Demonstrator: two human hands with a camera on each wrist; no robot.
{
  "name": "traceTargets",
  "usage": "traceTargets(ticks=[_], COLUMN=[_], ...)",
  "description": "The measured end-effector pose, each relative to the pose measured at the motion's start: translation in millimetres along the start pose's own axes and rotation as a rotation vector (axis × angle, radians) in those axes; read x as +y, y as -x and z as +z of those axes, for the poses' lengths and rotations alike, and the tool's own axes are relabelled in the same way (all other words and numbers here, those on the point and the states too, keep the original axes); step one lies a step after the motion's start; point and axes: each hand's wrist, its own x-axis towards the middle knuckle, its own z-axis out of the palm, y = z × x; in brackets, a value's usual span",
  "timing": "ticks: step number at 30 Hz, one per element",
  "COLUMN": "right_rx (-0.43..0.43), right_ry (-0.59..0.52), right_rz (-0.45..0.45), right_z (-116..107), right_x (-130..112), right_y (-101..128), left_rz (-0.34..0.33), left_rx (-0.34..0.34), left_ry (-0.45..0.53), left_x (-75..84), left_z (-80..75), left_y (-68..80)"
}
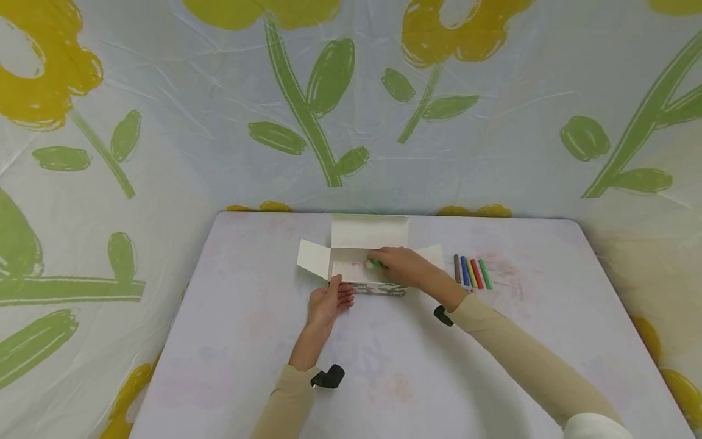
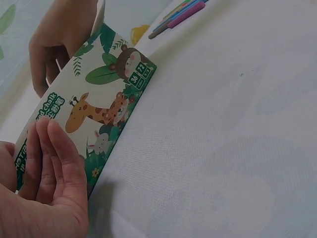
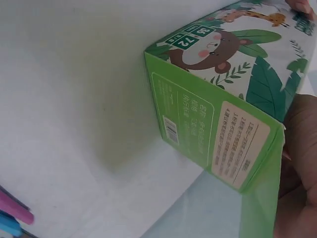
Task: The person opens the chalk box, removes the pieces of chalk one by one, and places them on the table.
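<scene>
We see a pale table (image 1: 493,341) with rounded far corners and faint smudges of colour on its top. Behind it and down both sides hangs a crinkled, glossy sheet (image 1: 493,152), pale blue-white, printed with big yellow flowers (image 1: 49,79) and green stems and leaves (image 1: 307,116). Light falls evenly, with soft shadows only. No floor or window shows.

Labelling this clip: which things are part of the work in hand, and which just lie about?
In use: chalk box, open; green chalk in right hand; left hand steadying the box.
Lying about: row of five chalks on the table; flowered sheet.
</scene>
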Motion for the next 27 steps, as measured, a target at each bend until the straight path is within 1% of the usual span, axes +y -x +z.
traceTargets(ticks=[3, 8, 11, 15, 20, 23, 27], right_rx=[0.045, 0.163, 0.208, 0.266, 0.333, 0.351, 0.356], right_ry=[-0.141, -0.344, -0.446, -0.532, -0.598, -0.645, -0.754], right_rz=[0.025, -0.006, -0.004, 0.030, 0.078, 0.111, 0.146], right_z=[-3.4, -4.1, -5.7, -9.7, -15.9, -20.6, -28.5], right_x=[4.0, 13.6, 17.1, 20.0, 26.7, 32.5, 39.9], right_y=[5.8, 14.3, 17.8, 22.8, 32.3, 39.0, 48.7], left_rz=[-0.008, -0.006, -0.002, 0.004, 0.005, 0.002, -0.009], left_rx=[0.006, 0.002, -0.003, -0.006, -0.003, 0.002, 0.011], left_ry=[-0.003, -0.011, -0.004, -0.001, 0.006, 0.016, 0.026], left_x=[0.1, -0.4, -0.5, -0.9, -1.5, -1.4, -0.8], left_z=[0.3, 0.5, 0.8, 0.8, 1.0, 1.8, 3.4], left_y=[-0.7, -1.0, -1.0, -1.8, -2.4, -1.6, 0.1])
